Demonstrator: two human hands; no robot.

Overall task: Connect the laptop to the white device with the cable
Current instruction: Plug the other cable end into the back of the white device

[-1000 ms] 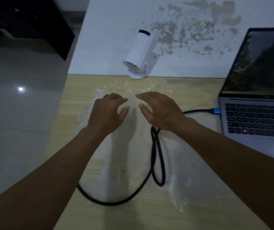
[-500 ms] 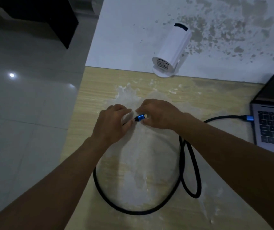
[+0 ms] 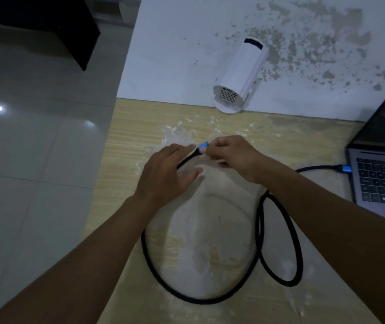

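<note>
Cable (image 3: 277, 239) blue plug (image 3: 203, 146) pinched in right hand (image 3: 235, 157) grip, left hand (image 3: 163, 176) spread beside it

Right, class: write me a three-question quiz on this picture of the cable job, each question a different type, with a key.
1. True or false: one blue plug already sits at the laptop.
2. The right hand pinches: A) the free plug B) the white device C) the keyboard.
3. Fill in: the black cable lies in ____ on the table.

Key: 1 true; 2 A; 3 loops. The left hand rests by the cable.
</note>
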